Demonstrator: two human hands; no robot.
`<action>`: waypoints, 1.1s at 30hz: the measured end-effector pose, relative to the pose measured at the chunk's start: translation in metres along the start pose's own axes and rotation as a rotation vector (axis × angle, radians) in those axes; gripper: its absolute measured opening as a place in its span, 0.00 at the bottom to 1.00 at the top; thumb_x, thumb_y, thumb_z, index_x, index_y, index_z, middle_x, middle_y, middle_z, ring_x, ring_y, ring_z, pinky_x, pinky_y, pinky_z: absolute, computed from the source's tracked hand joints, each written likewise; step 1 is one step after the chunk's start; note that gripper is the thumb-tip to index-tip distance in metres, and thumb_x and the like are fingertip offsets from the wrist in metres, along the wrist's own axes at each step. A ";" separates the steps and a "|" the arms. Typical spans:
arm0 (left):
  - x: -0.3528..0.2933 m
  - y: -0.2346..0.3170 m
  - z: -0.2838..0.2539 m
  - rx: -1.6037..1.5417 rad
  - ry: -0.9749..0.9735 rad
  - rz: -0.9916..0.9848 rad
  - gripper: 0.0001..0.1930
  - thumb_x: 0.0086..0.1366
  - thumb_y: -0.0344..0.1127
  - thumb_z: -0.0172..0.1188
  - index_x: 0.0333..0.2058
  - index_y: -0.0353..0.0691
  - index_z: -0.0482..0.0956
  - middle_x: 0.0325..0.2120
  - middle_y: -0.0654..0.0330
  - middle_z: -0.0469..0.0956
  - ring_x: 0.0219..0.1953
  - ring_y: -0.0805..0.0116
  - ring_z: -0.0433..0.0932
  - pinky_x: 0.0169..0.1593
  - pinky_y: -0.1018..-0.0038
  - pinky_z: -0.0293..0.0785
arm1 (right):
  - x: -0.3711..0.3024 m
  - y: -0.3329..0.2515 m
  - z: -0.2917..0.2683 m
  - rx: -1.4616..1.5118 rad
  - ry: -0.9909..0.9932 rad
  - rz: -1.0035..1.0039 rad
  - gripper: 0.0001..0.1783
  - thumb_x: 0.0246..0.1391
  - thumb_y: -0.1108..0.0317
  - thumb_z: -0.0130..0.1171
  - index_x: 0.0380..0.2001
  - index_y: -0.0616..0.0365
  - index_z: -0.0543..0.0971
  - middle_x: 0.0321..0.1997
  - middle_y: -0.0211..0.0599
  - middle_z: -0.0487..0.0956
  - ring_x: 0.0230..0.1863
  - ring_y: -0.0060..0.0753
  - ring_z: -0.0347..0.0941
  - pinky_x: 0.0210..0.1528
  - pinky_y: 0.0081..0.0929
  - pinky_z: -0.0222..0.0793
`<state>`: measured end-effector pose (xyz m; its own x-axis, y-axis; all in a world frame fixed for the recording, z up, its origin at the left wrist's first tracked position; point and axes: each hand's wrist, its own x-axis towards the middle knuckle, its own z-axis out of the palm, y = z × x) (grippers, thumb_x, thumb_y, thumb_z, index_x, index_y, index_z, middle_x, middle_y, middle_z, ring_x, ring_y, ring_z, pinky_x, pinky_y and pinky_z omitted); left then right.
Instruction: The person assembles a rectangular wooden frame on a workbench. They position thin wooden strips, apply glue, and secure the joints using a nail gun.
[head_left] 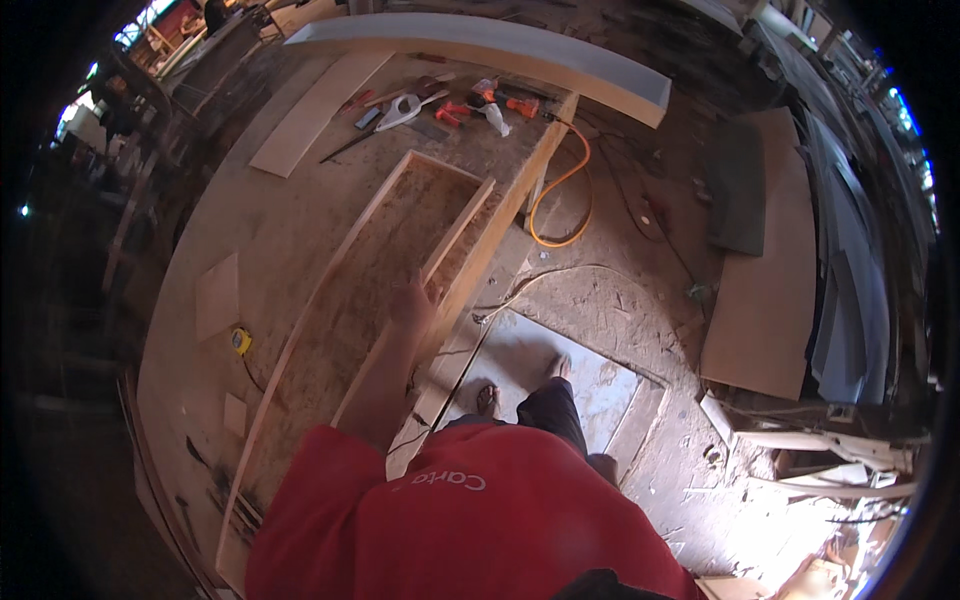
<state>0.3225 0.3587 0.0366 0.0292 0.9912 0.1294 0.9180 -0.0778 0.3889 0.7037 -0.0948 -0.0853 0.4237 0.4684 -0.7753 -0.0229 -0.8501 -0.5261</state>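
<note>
A long, narrow wooden frame of thin strips lies on the workbench, running from the lower left to the upper middle. My left hand is closed around its right-hand strip, about midway along, near the bench's edge. The thumb side shows; the other fingers are partly hidden behind the strip. My left forearm reaches up from the red sleeve across the frame's near part. No part of my right hand shows.
A yellow tape measure and thin wood offcuts lie left of the frame. Red and orange power tools sit at the bench's far end, by a long white-faced box. An orange hose loops off the edge. Boards lean at the right.
</note>
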 end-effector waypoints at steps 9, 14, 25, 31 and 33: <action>0.033 0.023 -0.030 -0.141 0.025 -0.312 0.15 0.74 0.43 0.54 0.47 0.40 0.81 0.43 0.44 0.79 0.47 0.42 0.79 0.49 0.50 0.75 | 0.275 -0.307 -0.045 -0.759 -0.013 -0.776 0.18 0.59 0.53 0.59 0.37 0.58 0.85 0.39 0.51 0.85 0.44 0.54 0.82 0.47 0.53 0.76; 0.082 -0.065 -0.071 0.337 0.158 -0.441 0.19 0.76 0.48 0.49 0.47 0.41 0.82 0.45 0.47 0.81 0.48 0.41 0.78 0.57 0.49 0.70 | 0.316 -0.624 0.026 -0.708 0.003 -1.251 0.15 0.61 0.56 0.59 0.36 0.58 0.84 0.33 0.54 0.83 0.37 0.60 0.81 0.39 0.53 0.75; 0.075 0.023 -0.083 0.365 0.531 -0.552 0.31 0.62 0.40 0.70 0.63 0.43 0.74 0.63 0.47 0.69 0.66 0.46 0.67 0.67 0.51 0.63 | 0.340 -0.842 0.220 -0.734 0.126 -1.347 0.38 0.48 0.46 0.71 0.56 0.59 0.78 0.45 0.56 0.84 0.47 0.61 0.82 0.49 0.52 0.76; -0.028 0.098 -0.030 0.027 0.540 -0.758 0.21 0.62 0.34 0.70 0.53 0.35 0.80 0.52 0.45 0.78 0.58 0.47 0.74 0.64 0.57 0.69 | 0.375 -0.901 0.185 -0.496 -0.298 -0.868 0.28 0.48 0.60 0.67 0.52 0.64 0.81 0.41 0.44 0.85 0.36 0.42 0.83 0.41 0.37 0.79; -0.040 0.113 -0.025 -0.054 0.509 -0.814 0.18 0.63 0.34 0.70 0.49 0.33 0.82 0.49 0.46 0.80 0.57 0.48 0.76 0.62 0.58 0.70 | 0.355 -0.900 0.184 -0.169 -0.501 -0.618 0.25 0.50 0.64 0.64 0.52 0.62 0.82 0.39 0.38 0.84 0.34 0.37 0.81 0.39 0.33 0.78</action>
<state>0.4150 0.3072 0.0985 -0.7960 0.5790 0.1764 0.5609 0.5962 0.5744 0.7077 0.8812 0.0488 -0.1413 0.8832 -0.4473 0.2367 -0.4085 -0.8815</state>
